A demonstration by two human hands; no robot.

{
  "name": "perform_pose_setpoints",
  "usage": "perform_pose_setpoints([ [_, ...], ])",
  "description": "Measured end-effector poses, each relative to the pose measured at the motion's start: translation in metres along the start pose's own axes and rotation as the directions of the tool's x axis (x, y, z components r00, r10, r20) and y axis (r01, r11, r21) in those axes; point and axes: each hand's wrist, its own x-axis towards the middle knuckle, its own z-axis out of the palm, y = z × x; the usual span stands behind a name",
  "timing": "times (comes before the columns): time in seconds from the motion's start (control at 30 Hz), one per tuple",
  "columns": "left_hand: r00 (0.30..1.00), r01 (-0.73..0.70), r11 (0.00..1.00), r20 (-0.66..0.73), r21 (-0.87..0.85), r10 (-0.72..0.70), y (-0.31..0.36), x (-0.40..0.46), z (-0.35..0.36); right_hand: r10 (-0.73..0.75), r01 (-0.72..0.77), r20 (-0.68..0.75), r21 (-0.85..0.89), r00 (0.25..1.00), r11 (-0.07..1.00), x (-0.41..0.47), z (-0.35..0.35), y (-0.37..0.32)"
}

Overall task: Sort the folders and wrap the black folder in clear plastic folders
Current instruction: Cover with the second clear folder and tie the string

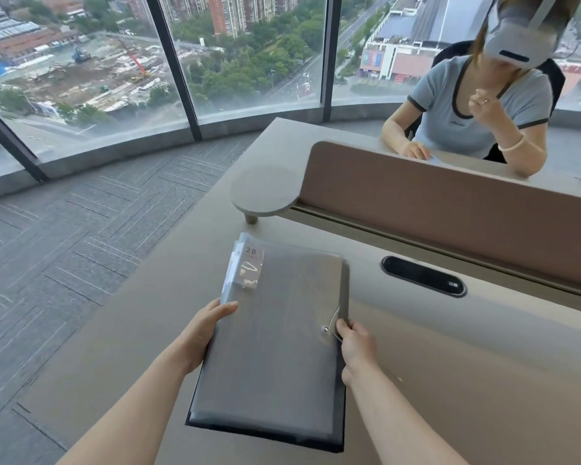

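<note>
A black folder (339, 414) lies on the table (467, 380), near its left edge, with clear plastic folders (272, 347) stacked over it so that only a dark strip shows along its right and near sides. The left hand (203, 333) grips the stack's left edge, thumb on top and the other fingers curled under out of sight. The right hand (354, 344) holds the right edge, its fingers (344, 327) pinched on the elastic cord (334, 318) just beside a metal button (325, 329). A label (250, 251) reading "20" sits at the stack's far left corner. Beyond it stand a round stand (265, 193) and a divider (450, 209); a black oval grommet (423, 276) lies in the table near the divider. Another person (477, 115) sits across, wearing a headset (520, 31).
</note>
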Motion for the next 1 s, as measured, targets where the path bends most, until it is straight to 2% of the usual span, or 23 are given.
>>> perform_pose_setpoints([
  [0.37, 0.998, -0.043, 0.999, 0.035, -0.003, 0.043, 0.051, 0.062, -0.13, 0.028, -0.029, -0.023, -0.045, 0.999, 0.999, 0.047, 0.136, 0.045],
  [0.5, 0.998, -0.05, 0.999, 0.042, 0.015, 0.049, 0.067, 0.086, -0.161, 0.064, -0.066, -0.035, -0.06, 0.997, 0.996, 0.032, 0.179, 0.029],
  [0.7, 0.998, -0.033, 0.999, 0.053, 0.018, 0.032, 0.074, 0.112, -0.188, 0.042, -0.05, -0.062, -0.138, 0.997, 0.989, 0.042, 0.211, 0.024],
  [1.0, 0.999, 0.027, 1.0, 0.041, 0.013, -0.027, 0.072, 0.137, -0.202, -0.02, -0.013, -0.08, -0.399, 0.997, 0.917, 0.058, 0.228, 0.035],
])
